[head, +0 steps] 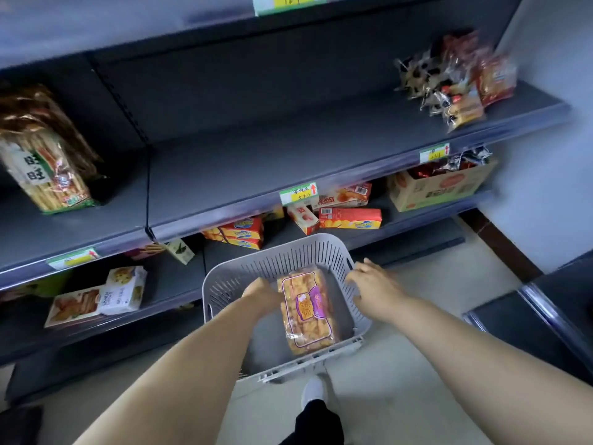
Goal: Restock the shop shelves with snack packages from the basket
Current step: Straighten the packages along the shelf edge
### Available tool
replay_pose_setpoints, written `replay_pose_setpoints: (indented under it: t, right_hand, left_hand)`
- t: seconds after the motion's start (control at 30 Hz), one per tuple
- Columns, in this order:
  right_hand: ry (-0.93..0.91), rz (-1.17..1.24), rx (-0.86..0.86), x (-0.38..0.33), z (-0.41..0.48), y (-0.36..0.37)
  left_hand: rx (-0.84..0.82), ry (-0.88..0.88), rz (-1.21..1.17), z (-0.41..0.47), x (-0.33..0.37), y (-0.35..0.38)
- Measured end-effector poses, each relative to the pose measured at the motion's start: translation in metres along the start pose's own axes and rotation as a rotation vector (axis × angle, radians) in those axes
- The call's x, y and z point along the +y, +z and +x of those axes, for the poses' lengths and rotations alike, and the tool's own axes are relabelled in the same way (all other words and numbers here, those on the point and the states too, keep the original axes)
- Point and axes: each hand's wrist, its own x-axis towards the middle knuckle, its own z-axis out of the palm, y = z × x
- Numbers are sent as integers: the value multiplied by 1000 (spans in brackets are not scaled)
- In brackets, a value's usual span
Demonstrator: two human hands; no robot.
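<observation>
Dark grey metal shelves (256,155), pale tiled floor (401,364), light wall (545,155) on the right with a dark skirting strip. A dark counter edge (545,303) sits at far right.

Grey slotted basket (288,252) is on the floor against the lowest shelf. One snack pack (305,313) is inside it, orange with a purple label, leaning tilted; the label text is too blurred to read.

Left hand (261,292) is down in the basket, fingers curled round the pack's upper left edge, gripping it. Right hand (372,284) is at the basket's right rim with fingers bent and touching it; can't tell if it really clamps the rim.

Readable text:
- Price tag (299,193) on the middle shelf edge, handwritten "5.50", red arrow.
- Tag at top (288,1) starts "12".
- Big cracker bag (45,149) on the left shelf reads "旺旺".
- Red-orange biscuit boxes (349,218) on the lower shelf; one shows something like "ROAST".

Open cardboard box (442,187) of foil packs sits on the lower shelf at right. Loose foil snack bags (462,78) are on the middle shelf, right end. White shoe (314,388) is below the basket.
</observation>
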Motion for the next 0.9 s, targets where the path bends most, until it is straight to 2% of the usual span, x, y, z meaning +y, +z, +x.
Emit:
replay_pose_setpoints:
  t: [0.27,0.5,0.67,0.77,0.9]
  right_hand:
    - [-80,-120,-108,-10,45,39]
    - [-52,-141,-36,-9,71,81]
    - [-33,-120,-123,-5,69,96]
    - [-2,-41,-85,1,63,101]
    - [-30,-14,1,10,59,116]
  left_hand:
    - [-184,-262,-13,56,-40,54]
    - [-238,-348,-52,104,-56,85]
    - [-305,-395,-87,118,-67,113]
    - [-284,-432,-129,120,-75,126]
    - [-167,-451,-103,125,-84,130]
